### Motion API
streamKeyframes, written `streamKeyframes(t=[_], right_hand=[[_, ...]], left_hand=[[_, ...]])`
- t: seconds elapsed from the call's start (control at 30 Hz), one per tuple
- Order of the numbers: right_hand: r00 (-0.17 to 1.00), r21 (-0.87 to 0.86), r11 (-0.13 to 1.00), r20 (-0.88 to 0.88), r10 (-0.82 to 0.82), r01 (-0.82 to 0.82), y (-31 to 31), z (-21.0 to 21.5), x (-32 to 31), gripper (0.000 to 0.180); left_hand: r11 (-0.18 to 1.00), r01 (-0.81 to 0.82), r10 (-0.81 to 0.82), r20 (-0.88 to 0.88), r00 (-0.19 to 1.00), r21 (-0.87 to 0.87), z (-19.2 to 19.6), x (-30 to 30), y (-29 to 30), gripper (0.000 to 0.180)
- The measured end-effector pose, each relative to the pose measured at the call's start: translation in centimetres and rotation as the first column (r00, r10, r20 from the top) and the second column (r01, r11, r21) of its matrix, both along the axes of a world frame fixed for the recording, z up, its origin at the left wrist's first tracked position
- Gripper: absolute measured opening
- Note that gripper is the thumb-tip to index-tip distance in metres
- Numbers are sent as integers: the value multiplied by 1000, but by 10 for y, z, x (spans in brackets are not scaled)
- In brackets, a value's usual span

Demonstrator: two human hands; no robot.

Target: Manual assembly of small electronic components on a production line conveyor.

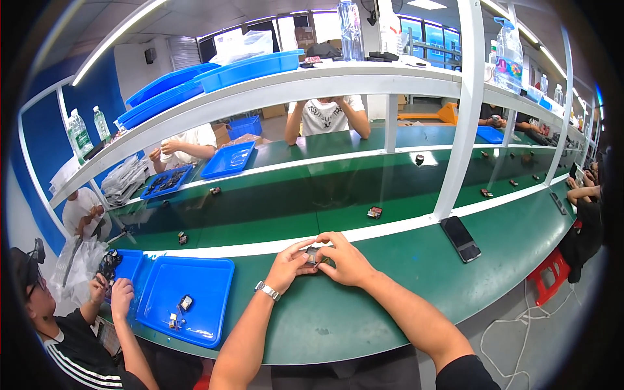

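The left hand [290, 261] and the right hand [343, 259] meet at the middle of the view, fingertips pinched together on a small dark component [314, 255] that sits between them, just above the green workbench [364, 312]. Both hands are clamped on it from opposite sides, the left at its nine o'clock and the right at its three o'clock, thumbs below and fingers arched over the top; that two-sided grip looks meant to steady so small a part while it is worked on. A metal wristwatch [267, 290] sits on the left wrist.

Outward from the hands, a blue tray [195, 289] lies at eight o'clock on the bench, within easy reach of the left arm, with a few small parts [181, 311] loose in it. At two o'clock a dark phone [460, 238] lies flat, beside the white upright post [463, 110]. At one o'clock, past the white bench edge, a small part [374, 212] rests on the green conveyor belt [292, 201], apart from the hands. At nine o'clock a co-worker's hands [110, 289] handle something dark over another tray.
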State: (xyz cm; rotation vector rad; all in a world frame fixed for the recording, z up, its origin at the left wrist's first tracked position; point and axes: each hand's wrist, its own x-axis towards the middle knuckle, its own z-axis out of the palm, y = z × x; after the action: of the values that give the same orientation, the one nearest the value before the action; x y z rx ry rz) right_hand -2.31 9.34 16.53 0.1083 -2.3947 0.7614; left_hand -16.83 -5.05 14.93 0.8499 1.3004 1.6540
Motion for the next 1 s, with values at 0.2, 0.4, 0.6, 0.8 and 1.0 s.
streamKeyframes(t=[0.2, 0.4, 0.6, 0.8, 1.0], right_hand=[[1000, 60, 998, -13, -18, 18, -3, -5, 0, 18], [998, 11, 999, -62, -32, 33, -6, -10, -4, 14], [1000, 1, 1000, -22, 6, -6, -6, -8, -2, 11], [998, -92, 994, -15, -68, 67, -9, -14, -4, 8], [992, -106, 987, -21, -122, 119, -9, -14, -4, 9]], left_hand=[[1000, -25, 22, -176, 984, -17, -3, -7, -1, 37], [998, -37, 30, -116, 993, -56, 3, -4, -3, 37], [997, -2, -1, -33, 999, -78, 9, -2, -5, 31], [992, 127, -125, 70, 990, -24, 3, -4, -5, 25], [979, 200, -201, 32, 979, 35, -4, -7, -5, 33]])
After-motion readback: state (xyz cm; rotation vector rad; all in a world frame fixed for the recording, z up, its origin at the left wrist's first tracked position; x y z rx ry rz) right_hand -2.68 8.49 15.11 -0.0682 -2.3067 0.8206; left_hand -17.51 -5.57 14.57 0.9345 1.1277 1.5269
